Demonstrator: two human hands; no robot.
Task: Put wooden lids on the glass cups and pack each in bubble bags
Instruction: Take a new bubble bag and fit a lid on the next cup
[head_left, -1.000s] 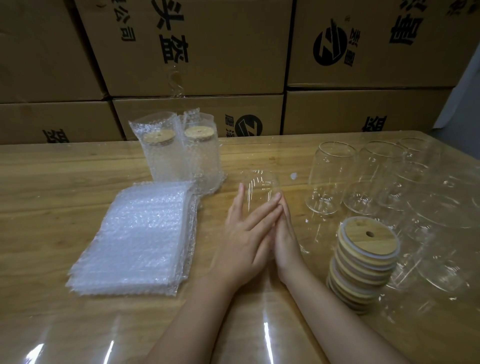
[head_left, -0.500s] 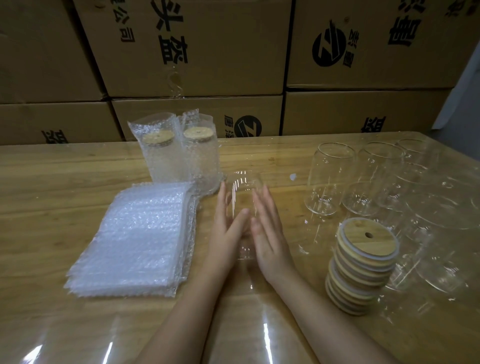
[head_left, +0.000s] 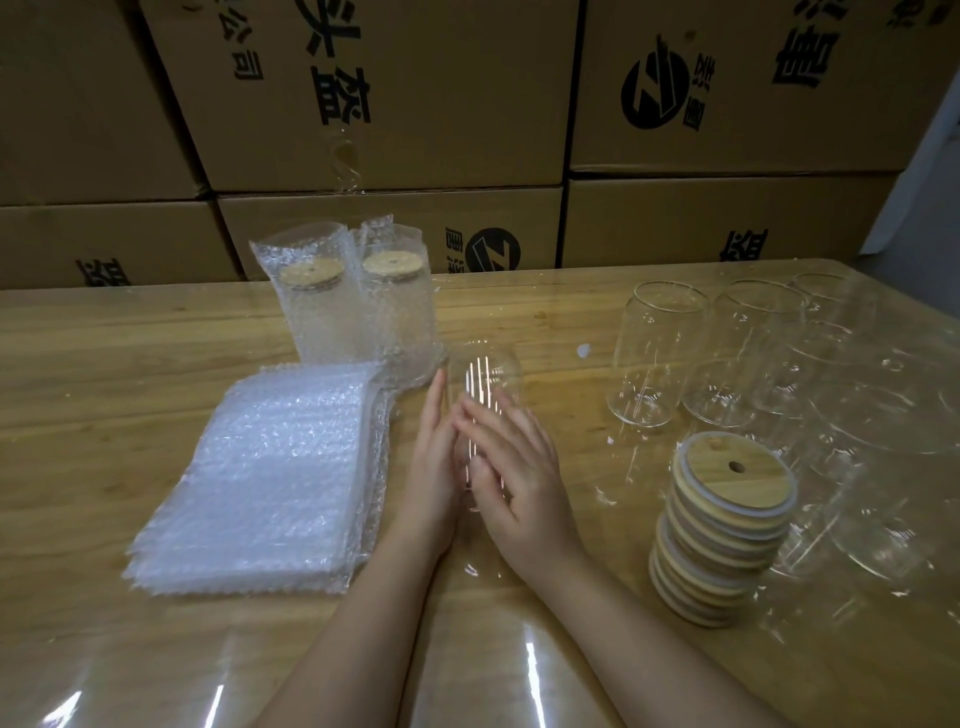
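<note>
Far left, a stack of bubble bags (head_left: 270, 467) lies flat on the table (head_left: 104, 364); behind it stand two packed cups (head_left: 317, 322), lidded and bagged. Centre: one bare glass cup (head_left: 485, 379), no lid, apparently upright, between both hands. The left hand (head_left: 434, 467) lies flat against its left side, fingers straight, not curled; the right hand (head_left: 519, 478) likewise across its front and right. Further right, the stack of wooden lids (head_left: 727, 525), then more unlidded cups (head_left: 660, 358). Recommended: steady the cup with one hand, seat a lid squarely, press evenly.
</note>
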